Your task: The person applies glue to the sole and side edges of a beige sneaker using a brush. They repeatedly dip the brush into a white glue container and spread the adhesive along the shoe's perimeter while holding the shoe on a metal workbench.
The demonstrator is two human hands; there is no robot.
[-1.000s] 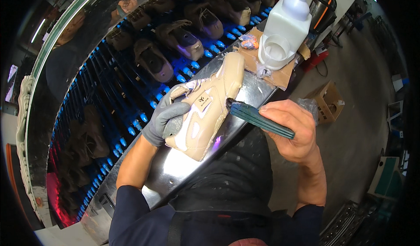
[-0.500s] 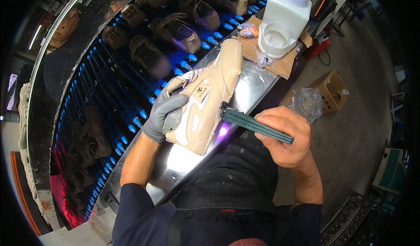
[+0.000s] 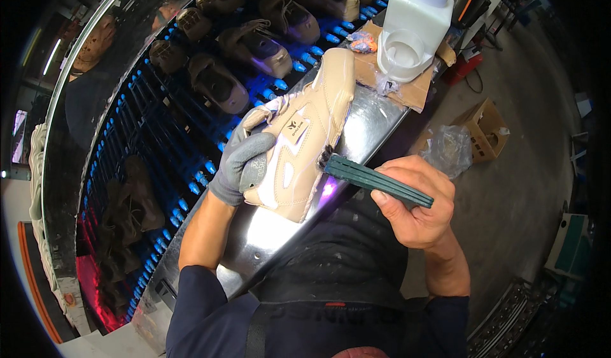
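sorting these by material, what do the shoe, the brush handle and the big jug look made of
Shoe: beige leather-like panels, smooth with a soft sheen; real or synthetic is unclear. Brush handle: dark green, matte, probably plastic or painted wood. Jug: white, slightly translucent, moulded plastic by its look.

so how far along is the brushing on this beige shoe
Mid-job by the look of it. The gloved left hand holds the beige shoe on its side over the metal bench, and the right hand has the dark green brush at its sole edge. How much edge is already brushed can't be told. The shoes on the blue rack wait beyond.
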